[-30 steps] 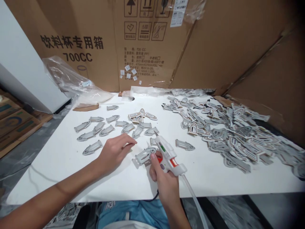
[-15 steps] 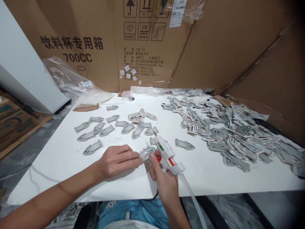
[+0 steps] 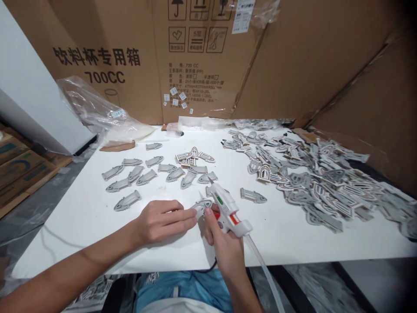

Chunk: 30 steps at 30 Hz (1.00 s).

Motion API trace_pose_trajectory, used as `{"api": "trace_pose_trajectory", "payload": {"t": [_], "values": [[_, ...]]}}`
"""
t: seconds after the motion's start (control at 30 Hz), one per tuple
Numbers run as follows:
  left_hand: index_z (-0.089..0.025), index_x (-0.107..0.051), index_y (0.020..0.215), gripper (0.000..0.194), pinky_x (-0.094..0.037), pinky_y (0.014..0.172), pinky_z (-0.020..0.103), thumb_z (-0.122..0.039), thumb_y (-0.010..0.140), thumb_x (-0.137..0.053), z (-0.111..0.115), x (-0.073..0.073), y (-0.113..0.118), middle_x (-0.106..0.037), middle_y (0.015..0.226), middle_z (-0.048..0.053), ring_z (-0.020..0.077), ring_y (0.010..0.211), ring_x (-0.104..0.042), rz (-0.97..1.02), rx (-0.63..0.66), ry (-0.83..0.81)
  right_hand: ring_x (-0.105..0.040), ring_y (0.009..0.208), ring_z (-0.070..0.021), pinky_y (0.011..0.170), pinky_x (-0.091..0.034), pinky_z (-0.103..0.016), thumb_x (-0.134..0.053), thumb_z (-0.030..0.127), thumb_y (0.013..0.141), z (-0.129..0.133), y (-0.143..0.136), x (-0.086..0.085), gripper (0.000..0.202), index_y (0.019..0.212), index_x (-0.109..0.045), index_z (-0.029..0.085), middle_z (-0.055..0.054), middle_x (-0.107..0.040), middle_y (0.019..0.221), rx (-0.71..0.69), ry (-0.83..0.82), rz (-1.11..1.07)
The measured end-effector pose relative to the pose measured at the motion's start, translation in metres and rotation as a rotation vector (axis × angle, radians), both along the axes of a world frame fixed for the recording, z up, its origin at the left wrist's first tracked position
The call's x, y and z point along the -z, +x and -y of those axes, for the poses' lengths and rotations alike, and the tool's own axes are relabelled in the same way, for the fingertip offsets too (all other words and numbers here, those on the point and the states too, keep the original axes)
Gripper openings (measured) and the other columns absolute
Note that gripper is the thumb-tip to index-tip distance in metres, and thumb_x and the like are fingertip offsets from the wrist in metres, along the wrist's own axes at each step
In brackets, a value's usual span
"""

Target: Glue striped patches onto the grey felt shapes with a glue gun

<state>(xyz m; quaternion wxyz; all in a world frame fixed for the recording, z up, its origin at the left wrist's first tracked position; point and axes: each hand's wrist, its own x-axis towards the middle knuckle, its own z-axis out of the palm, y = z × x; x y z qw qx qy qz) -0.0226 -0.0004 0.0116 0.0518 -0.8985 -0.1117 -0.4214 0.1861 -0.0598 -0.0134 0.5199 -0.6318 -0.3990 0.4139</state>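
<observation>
Fingers (image 3: pixel 187 214) of the left hand (image 3: pixel 158 222) hold the grey cutout (image 3: pixel 203 203), best kept clear of the nozzle (image 3: pixel 210 181), while the right hand (image 3: pixel 225 245) grips the glue gun (image 3: pixel 227 206).

Soft light, dark upper-right corner

The person wears blue bottoms (image 3: pixel 198 288) with white lettering (image 3: pixel 152 278) and a white top (image 3: pixel 179 306). Left hand (image 3: pixel 166 221) and right hand (image 3: pixel 226 243) are bare.
</observation>
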Motion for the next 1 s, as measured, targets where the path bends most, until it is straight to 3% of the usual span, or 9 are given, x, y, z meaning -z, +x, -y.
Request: {"api": "trace_pose_trajectory", "payload": {"t": [0.1,0.27,0.47,0.57,0.77,0.87,0.93,1.0], "values": [[-0.018,-0.079,0.122,0.027,-0.064,0.064,0.032,-0.006,0.101,-0.069,-0.001,0.001,0.0,-0.086,0.117,0.012,0.0217,0.08,-0.078,-0.008,-0.006,-0.015,-0.045,0.052,-0.0163,0.056,-0.038,-0.032,-0.074,0.071,0.094,0.002,0.0,0.0,0.051,0.097,-0.073,0.021,0.008,-0.047,0.054,-0.021,-0.022,0.003],[-0.015,-0.076,0.128,0.031,-0.064,0.065,0.034,-0.005,0.099,-0.071,-0.003,0.009,0.0,-0.085,0.12,0.014,0.0231,0.084,-0.078,-0.029,0.003,-0.041,-0.042,0.053,-0.0148,0.061,-0.039,-0.03,-0.069,0.068,0.1,0.004,-0.002,-0.003,0.047,0.091,-0.069,0.022,0.009,-0.042,0.053,-0.072,-0.031,0.007],[-0.014,-0.075,0.123,0.029,-0.063,0.067,0.037,-0.008,0.095,-0.074,-0.007,0.018,0.002,-0.084,0.122,0.014,0.023,0.085,-0.074,-0.011,0.0,-0.099,-0.042,0.051,-0.0154,0.059,-0.039,-0.031,-0.068,0.069,0.101,0.001,0.004,0.008,0.048,0.09,-0.068,0.022,0.008,-0.044,0.054,-0.095,-0.005,0.034],[-0.016,-0.074,0.123,0.032,-0.062,0.071,0.038,-0.007,0.092,-0.075,-0.007,0.019,0.002,-0.083,0.125,0.013,0.0231,0.088,-0.071,-0.041,-0.019,-0.132,-0.042,0.052,-0.0152,0.062,-0.041,-0.031,-0.067,0.068,0.102,0.001,0.005,0.01,0.048,0.084,-0.064,0.023,0.008,-0.045,0.054,-0.099,-0.001,0.076],[-0.019,-0.075,0.118,0.028,-0.059,0.074,0.039,-0.01,0.091,-0.073,-0.005,0.015,0.006,-0.078,0.127,0.015,0.024,0.091,-0.068,0.021,-0.024,-0.254,-0.041,0.05,-0.0147,0.057,-0.037,-0.029,-0.07,0.068,0.099,0.002,0.001,0.006,0.046,0.095,-0.068,0.022,0.009,-0.043,0.053,-0.074,-0.003,-0.016],[-0.021,-0.075,0.112,0.015,-0.061,0.081,0.037,-0.016,0.099,-0.072,-0.002,0.013,0.008,-0.075,0.129,0.016,0.0215,0.093,-0.071,0.082,-0.049,-0.49,-0.038,0.049,-0.0132,0.057,-0.037,-0.029,-0.069,0.066,0.101,0.002,0.001,0.004,0.046,0.093,-0.067,0.022,0.01,-0.04,0.052,-0.099,0.033,-0.02],[-0.022,-0.072,0.118,0.016,-0.061,0.08,0.033,-0.024,0.102,-0.073,0.001,0.011,0.009,-0.076,0.118,0.013,0.019,0.088,-0.072,0.133,-0.056,-0.799,-0.038,0.049,-0.0131,0.057,-0.038,-0.029,-0.068,0.066,0.102,0.003,0.002,0.005,0.045,0.095,-0.068,0.021,0.01,-0.04,0.052,-0.127,0.049,0.004],[-0.024,-0.065,0.131,0.032,-0.059,0.072,0.029,-0.034,0.102,-0.076,0.004,0.009,0.01,-0.075,0.099,0.006,0.0166,0.078,-0.072,0.167,-0.026,-1.174,-0.04,0.048,-0.014,0.057,-0.039,-0.03,-0.069,0.066,0.101,0.004,0.003,0.006,0.045,0.096,-0.07,0.022,0.01,-0.041,0.052,-0.12,0.065,0.059]]}}
